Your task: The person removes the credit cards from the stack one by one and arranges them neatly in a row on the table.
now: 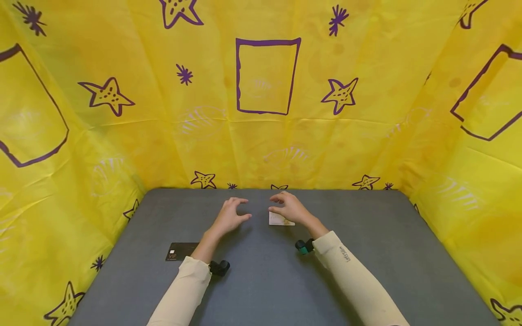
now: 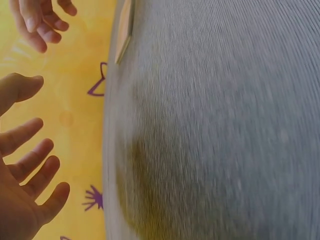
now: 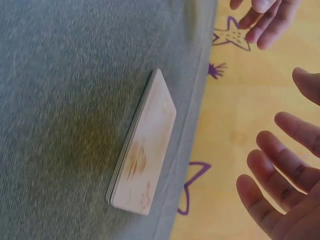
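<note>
My left hand (image 1: 229,217) is held over the middle of the table, fingers spread and loosely bent, with nothing in its grasp. To its right, my right hand (image 1: 294,209) hovers above a thin pale stack of cards (image 1: 280,220), partly covering it in the head view. The right wrist view shows the stack (image 3: 145,150) lying flat, with layered edges and a faint brownish drawing on top. That hand's fingers (image 3: 267,167) are apart and hold nothing. A dark card marked VIP (image 1: 179,251) lies left of my left forearm, which hides its right end.
The grey table (image 1: 261,290) ends at a yellow cloth backdrop (image 1: 261,149) with purple star and frame drawings. The same cloth rises along the left and right sides. Each wrist carries a small dark camera, such as the left one (image 1: 220,268).
</note>
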Tool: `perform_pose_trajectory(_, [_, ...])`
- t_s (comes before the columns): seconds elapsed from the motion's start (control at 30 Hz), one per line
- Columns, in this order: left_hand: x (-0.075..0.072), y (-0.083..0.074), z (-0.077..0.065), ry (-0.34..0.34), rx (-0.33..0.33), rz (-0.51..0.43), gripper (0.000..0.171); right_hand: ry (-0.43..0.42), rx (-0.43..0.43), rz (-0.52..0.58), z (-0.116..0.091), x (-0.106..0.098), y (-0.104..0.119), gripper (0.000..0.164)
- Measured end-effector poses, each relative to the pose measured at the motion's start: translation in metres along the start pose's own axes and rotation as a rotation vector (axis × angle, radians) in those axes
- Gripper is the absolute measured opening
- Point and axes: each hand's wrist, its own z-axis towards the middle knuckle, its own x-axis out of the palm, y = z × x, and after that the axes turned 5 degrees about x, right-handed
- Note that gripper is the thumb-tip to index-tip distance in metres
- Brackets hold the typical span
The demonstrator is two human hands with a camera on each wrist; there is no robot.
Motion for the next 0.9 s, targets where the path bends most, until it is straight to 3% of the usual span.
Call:
perform_pose_trajectory(0.5, [0.028,-0.020,0.015,0.058,0.039,-0.047,0.054,-0.036,0.032,0.016,-0.007,-0.009,-0.021,0.043])
perform_pose_trajectory(0.9, [0.051,-0.022,0.026,0.102,0.077,-0.021,0.058,-0.057,0.066,-0.009,-0.007,-0.012,-0.037,0.041])
